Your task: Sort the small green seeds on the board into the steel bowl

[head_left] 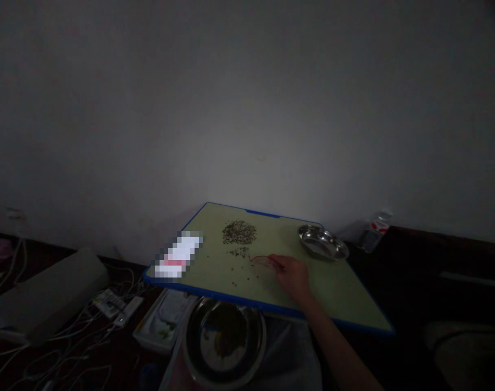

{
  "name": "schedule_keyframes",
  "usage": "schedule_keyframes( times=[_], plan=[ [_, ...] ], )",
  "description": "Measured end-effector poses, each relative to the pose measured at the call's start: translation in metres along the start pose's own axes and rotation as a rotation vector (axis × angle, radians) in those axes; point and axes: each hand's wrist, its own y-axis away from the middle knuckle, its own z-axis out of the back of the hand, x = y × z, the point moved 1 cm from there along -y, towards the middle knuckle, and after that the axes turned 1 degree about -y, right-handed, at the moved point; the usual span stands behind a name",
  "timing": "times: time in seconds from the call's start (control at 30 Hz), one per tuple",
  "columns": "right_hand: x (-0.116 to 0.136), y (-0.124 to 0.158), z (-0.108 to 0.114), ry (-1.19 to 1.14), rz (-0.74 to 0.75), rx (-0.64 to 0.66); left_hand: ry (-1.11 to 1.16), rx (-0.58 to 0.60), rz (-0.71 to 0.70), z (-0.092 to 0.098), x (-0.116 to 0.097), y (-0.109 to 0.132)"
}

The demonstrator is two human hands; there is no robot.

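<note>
My right hand point(290, 274) is over the right half of a pale green board point(332, 290) with a blue rim. Its fingers are pinched on a thin reddish loop point(262, 259), whose far end reaches small dark grains. Behind that lies a larger pile of dark grains point(239, 232), with several stray grains nearer the front edge. A shiny metal bowl point(323, 243) stands at the board's right back. Below the front edge is a larger metal bowl point(196, 347) with dark greenish contents. My left hand is not in view.
A blurred-out bright rectangle point(179, 255) lies on the board's left side. Tangled white cables and a power strip point(127, 310) are at lower left, beside a long box point(48, 288). A white tray point(153, 334) sits under the board; a packet point(375, 232) stands right of it.
</note>
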Motion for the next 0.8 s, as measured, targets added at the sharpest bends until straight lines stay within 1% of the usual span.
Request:
schedule_keyframes(
  times=[0.07,0.2,0.27,0.4,0.47,0.53,0.57,0.67,0.73,0.8],
  plan=[
    [0.001,-0.003,-0.001,-0.004,-0.022,-0.009,0.021,0.034,0.014,-0.005,-0.003,0.006],
    [0.004,-0.007,-0.002,-0.009,-0.008,-0.019,-0.047,0.059,0.036,-0.01,-0.01,0.014],
    [0.005,-0.008,-0.002,-0.006,-0.003,-0.017,-0.105,0.057,0.02,-0.011,-0.014,0.017],
    [0.006,-0.004,0.001,0.017,-0.004,0.006,-0.231,0.098,-0.044,-0.015,-0.019,0.022],
    [0.006,-0.002,0.003,0.022,-0.004,0.011,-0.204,0.09,-0.07,-0.017,-0.018,0.022],
    [0.007,0.001,0.003,0.024,-0.003,0.014,-0.155,0.049,-0.077,-0.019,-0.015,0.021],
    [0.008,0.002,0.003,0.023,0.003,0.015,-0.124,0.027,-0.067,-0.019,-0.013,0.019],
    [0.01,0.006,0.001,0.017,0.028,-0.002,-0.019,-0.034,0.022,-0.017,-0.008,0.014],
    [0.011,0.011,0.0,0.015,0.05,-0.025,0.055,-0.037,0.045,-0.013,-0.005,0.01],
    [0.014,0.016,0.0,0.014,0.082,-0.044,0.098,-0.028,0.03,-0.007,-0.003,0.006]
  ],
)
